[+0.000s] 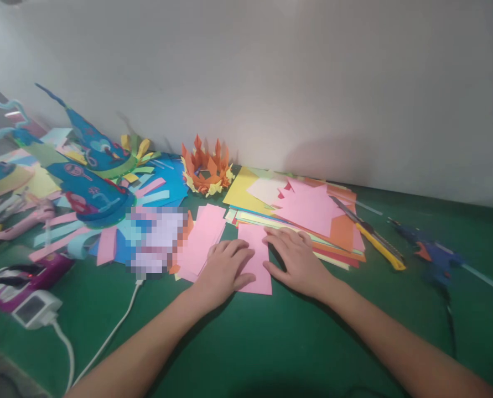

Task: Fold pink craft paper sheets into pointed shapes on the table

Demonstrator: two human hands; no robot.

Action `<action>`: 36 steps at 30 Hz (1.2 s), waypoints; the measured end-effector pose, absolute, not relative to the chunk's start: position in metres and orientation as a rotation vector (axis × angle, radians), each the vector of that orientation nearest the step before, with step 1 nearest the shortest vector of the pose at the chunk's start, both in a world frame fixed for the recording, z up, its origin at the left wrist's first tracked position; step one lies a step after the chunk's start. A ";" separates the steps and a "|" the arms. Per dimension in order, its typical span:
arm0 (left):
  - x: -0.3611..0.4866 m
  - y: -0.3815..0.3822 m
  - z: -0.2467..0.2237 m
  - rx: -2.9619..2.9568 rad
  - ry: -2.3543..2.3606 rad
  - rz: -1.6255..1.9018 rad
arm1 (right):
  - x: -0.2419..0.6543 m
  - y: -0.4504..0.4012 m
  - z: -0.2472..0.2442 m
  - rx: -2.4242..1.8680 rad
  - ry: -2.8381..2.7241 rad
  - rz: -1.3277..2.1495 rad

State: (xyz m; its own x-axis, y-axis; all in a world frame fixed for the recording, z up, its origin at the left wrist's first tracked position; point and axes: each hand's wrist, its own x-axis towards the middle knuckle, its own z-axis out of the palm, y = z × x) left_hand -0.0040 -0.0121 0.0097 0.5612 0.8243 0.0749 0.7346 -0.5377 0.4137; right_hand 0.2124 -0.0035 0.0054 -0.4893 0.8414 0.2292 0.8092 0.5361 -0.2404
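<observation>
A narrow rectangle of pink paper [255,282] lies flat on the green table, upright to my view. My left hand [221,271] rests on its left edge, fingers stretched and lying flat, palm down. Along the right edge, my right hand [298,260] touches the paper with its fingertips, the fingers loosely spread. Neither hand grips it. Left of it, partly under my left hand, are more pink sheets [200,235]. Behind lies a stack of coloured paper [246,188] topped by a jagged-edged pink piece [308,204].
A yellow craft knife [379,243] leans on the stack's right side. Farther right lies a blue glue gun [437,257]. An orange paper crown [207,171] stands near the wall. Blue cone hats [91,190], a pixelated object with a cable and a purple power strip [49,276] crowd the left.
</observation>
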 end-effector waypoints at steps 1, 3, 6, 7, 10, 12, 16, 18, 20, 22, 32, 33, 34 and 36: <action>-0.004 -0.012 0.010 2.461 1.279 0.371 | 0.212 -0.003 0.005 -1.361 -2.453 0.147; -0.004 -0.012 0.009 2.458 1.279 0.376 | 0.212 -0.004 0.005 -1.334 -2.436 0.148; -0.005 -0.012 0.007 2.453 1.274 0.398 | 0.210 -0.007 0.007 -1.238 -2.414 0.125; -0.005 -0.012 0.006 2.451 1.274 0.404 | 0.210 -0.008 0.008 -1.188 -2.406 0.116; -0.005 -0.013 0.005 2.447 1.273 0.418 | 0.207 -0.013 0.010 -1.027 -2.385 0.121; -0.005 -0.013 0.007 2.445 1.270 0.422 | 0.206 -0.016 0.010 -0.953 -2.373 0.152; -0.006 -0.013 0.009 2.436 1.257 0.426 | 0.207 -0.018 0.007 -0.896 -2.358 0.228; -0.006 -0.012 0.007 2.421 1.270 0.464 | 0.209 -0.016 0.006 -0.954 -2.332 0.251; -0.006 -0.012 0.005 2.401 1.316 0.520 | 0.211 -0.013 0.007 -1.075 -2.287 0.251; -0.006 -0.013 0.002 2.389 1.384 0.565 | 0.212 -0.011 0.008 -1.166 -2.272 0.249; -0.008 -0.013 -0.005 2.313 1.389 0.672 | 0.209 -0.014 0.004 -1.176 -2.106 0.706; -0.008 -0.013 -0.005 2.280 1.382 0.702 | 0.208 -0.014 0.004 -1.148 -2.071 0.761; -0.007 -0.013 -0.005 2.245 1.370 0.731 | 0.208 -0.015 0.004 -1.112 -2.043 0.803; -0.006 -0.013 -0.005 2.180 1.326 0.792 | 0.208 -0.015 0.003 -1.035 -2.017 0.833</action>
State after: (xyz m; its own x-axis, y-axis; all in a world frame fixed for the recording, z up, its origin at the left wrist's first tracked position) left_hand -0.0064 -0.0133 -0.0048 0.3679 0.9003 0.2328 0.6318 -0.4257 0.6477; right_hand 0.2076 -0.0153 0.0035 -0.4266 0.8546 0.2961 0.3966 0.4710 -0.7879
